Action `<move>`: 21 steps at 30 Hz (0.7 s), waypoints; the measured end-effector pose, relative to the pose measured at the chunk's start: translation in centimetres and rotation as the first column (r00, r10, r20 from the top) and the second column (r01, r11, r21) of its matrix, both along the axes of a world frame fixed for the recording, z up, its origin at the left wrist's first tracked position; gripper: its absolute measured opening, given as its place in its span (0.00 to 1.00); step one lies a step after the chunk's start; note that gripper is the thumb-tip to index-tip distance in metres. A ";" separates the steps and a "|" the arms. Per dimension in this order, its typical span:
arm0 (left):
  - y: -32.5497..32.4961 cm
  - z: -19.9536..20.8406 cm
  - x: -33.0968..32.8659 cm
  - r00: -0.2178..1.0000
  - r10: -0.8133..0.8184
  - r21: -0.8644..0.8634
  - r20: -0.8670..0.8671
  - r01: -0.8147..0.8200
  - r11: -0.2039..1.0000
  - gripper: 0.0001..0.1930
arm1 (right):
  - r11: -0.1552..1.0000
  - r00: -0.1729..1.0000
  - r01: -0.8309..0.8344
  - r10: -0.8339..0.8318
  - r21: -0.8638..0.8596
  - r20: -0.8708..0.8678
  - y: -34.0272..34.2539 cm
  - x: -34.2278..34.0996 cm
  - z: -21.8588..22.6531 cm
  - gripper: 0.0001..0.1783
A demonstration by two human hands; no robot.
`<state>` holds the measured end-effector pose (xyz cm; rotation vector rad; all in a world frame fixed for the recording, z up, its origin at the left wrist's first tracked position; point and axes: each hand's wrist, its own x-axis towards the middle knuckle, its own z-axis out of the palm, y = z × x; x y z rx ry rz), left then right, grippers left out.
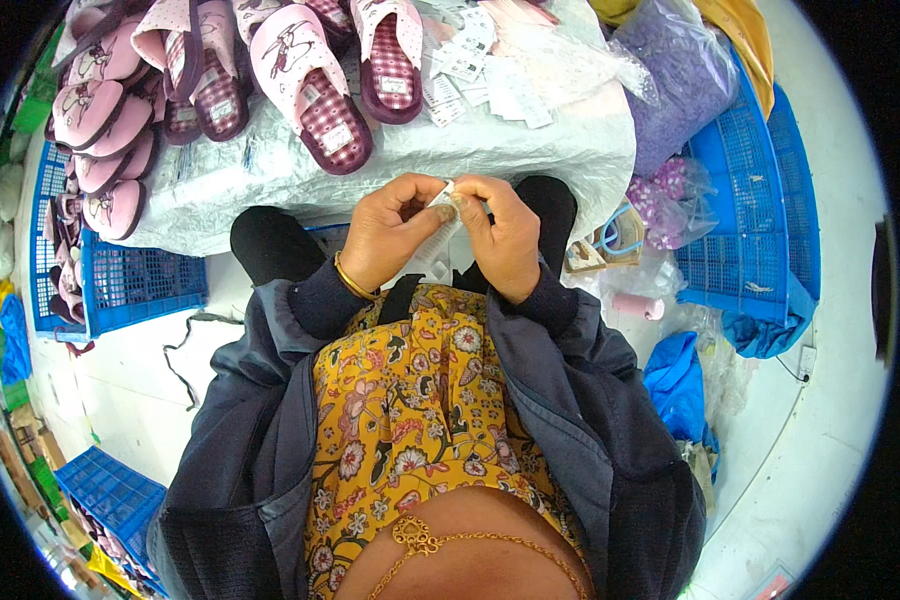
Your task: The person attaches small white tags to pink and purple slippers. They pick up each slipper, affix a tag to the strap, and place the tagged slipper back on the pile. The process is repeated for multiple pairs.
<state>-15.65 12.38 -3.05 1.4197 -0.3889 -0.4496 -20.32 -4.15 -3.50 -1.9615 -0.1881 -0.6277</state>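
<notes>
A white printed paper tag (434, 243) is pinched between my two hands over my lap, just in front of the table edge. My left hand (388, 232) grips it with thumb and bent fingers, and the tag's lower part hangs beside that thumb. From the other side my right hand (500, 232) pinches its top end, thumb and forefinger pressed together. Fingers partly cover the top of the tag. Beyond my hands, a pink slipper (295, 50) with a checked insole lies on the table, close to another pink slipper (390, 62).
More slippers (115, 120) are piled at the table's left. Loose paper tags (465, 60) lie on the plastic-covered table (220, 185). Blue crates stand left (150, 275) and right (735, 200). A purple-filled bag (670, 80) sits at the right corner, above a small cardboard box (605, 245).
</notes>
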 end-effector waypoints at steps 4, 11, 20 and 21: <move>0.8 -0.4 0.8 0.979 0.091 0.144 0.181 -0.118 0.982 0.10 | 0.979 0.988 0.082 -0.057 0.184 -0.141 -0.1 0.1 -0.3 0.08; 0.8 -0.2 2.6 0.931 -0.086 -0.065 -0.354 0.067 0.996 0.16 | 0.926 0.981 0.067 0.006 0.371 -0.194 0.3 1.2 -0.4 0.06; 0.1 -0.9 3.7 0.997 -0.066 0.227 0.028 0.058 0.972 0.06 | 0.962 0.990 0.061 -0.024 0.267 -0.140 -0.1 1.8 -0.9 0.06; 0.1 -1.0 3.5 0.998 -0.036 0.208 0.051 0.024 0.978 0.07 | 0.977 0.995 0.064 -0.046 0.201 -0.094 -0.4 1.9 -0.8 0.06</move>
